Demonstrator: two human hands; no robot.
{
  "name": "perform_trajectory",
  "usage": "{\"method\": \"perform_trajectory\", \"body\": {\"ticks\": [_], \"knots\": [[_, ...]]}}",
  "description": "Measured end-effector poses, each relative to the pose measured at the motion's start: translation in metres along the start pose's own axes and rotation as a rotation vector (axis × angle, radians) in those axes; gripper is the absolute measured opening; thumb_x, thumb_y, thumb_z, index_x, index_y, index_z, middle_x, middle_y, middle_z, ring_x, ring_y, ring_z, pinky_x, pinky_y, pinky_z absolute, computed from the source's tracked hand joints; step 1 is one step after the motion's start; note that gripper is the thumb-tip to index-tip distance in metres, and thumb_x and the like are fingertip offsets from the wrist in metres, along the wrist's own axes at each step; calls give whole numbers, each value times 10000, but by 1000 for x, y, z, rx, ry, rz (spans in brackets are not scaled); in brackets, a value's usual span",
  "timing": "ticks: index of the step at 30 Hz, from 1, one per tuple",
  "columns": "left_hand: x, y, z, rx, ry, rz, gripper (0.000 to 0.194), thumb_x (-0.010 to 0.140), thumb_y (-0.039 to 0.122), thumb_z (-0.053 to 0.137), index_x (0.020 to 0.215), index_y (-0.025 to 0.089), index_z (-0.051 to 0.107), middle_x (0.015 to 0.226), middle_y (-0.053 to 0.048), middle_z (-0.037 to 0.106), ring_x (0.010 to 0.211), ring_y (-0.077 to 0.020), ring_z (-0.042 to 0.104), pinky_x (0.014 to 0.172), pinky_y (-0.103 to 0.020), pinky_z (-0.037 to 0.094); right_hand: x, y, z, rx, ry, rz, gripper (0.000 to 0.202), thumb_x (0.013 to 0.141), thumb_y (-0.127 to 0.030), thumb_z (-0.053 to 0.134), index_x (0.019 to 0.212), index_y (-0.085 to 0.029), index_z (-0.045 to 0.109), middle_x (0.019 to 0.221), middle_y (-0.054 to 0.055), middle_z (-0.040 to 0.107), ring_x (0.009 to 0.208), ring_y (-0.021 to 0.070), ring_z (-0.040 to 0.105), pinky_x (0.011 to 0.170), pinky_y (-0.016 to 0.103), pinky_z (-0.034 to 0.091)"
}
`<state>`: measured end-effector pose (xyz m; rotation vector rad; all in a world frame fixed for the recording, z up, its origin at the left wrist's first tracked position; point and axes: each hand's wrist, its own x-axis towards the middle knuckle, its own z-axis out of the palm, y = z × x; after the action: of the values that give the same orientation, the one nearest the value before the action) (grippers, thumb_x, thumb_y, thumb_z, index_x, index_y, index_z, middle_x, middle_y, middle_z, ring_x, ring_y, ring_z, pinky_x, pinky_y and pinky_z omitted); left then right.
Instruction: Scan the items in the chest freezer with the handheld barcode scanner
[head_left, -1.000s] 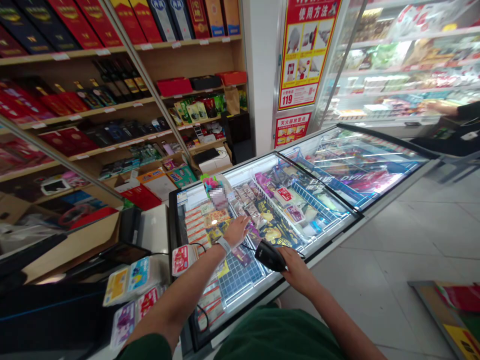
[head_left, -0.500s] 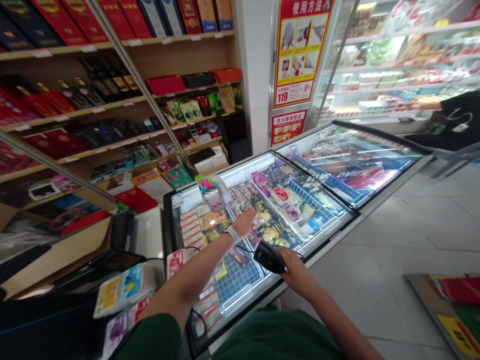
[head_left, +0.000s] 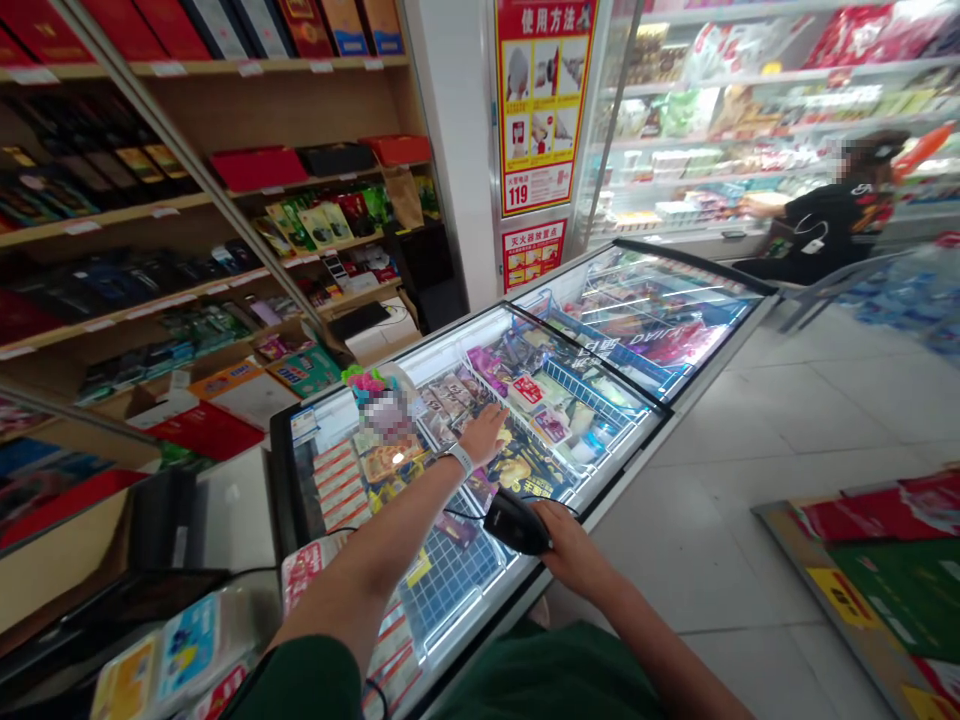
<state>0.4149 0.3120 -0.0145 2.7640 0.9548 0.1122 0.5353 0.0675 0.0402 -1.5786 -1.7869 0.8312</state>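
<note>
My left hand (head_left: 482, 436), with a pale band at the wrist, reaches over the glass-topped freezer (head_left: 637, 455) with its fingers apart and nothing in them. Black and yellow packages (head_left: 521, 462) lie beneath and beside it. Nearer to me, my right hand (head_left: 562, 540) is wrapped round the handle of a black handheld scanner (head_left: 516, 522), whose head points to the left. A cable runs beside the scanner. Below the scanner shows a blue wire basket (head_left: 450, 585) in the freezer.
Shelves of boxes and bottles (head_left: 300, 160) stand at the left. White-lidded packs (head_left: 187, 640) are at the lower left. A seated person in black (head_left: 832, 220) is by the lit fridge at the right. A low display (head_left: 885, 590) stands on the floor at the lower right.
The view has turned to the right, bringing the seated person into sight. The fingers of my left hand have spread over the freezer. My right hand keeps hold of the scanner.
</note>
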Motion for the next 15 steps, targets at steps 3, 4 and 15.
{"method": "perform_trajectory", "body": {"ticks": [3, 4, 15], "knots": [[15, 4, 5, 9, -13, 9, 712, 822, 229, 556, 1457, 198, 235, 1543, -140, 270, 1421, -316, 252, 1052, -479, 396, -1, 4, 0, 27, 21, 16, 618, 614, -10, 470, 1200, -195, 534, 1169, 89, 601, 1105, 235, 526, 986, 407, 388], [20, 5, 6, 14, -16, 13, 719, 823, 228, 558, 1460, 194, 227, 1545, -148, 260, 1423, -322, 243, 1039, -480, 406, -1, 5, 0, 35, 27, 19, 609, 618, -12, 470, 1195, -195, 536, 1170, 89, 600, 1108, 234, 526, 988, 407, 389], [48, 47, 35, 67, -126, 252, 780, 805, 152, 559, 1478, 273, 184, 1594, -72, 132, 1470, -274, 74, 1052, -502, 373, 0, 3, -4, 86, 65, 76, 571, 621, 8, 469, 1135, -225, 558, 1150, 72, 610, 1094, 229, 538, 980, 396, 413]]}}
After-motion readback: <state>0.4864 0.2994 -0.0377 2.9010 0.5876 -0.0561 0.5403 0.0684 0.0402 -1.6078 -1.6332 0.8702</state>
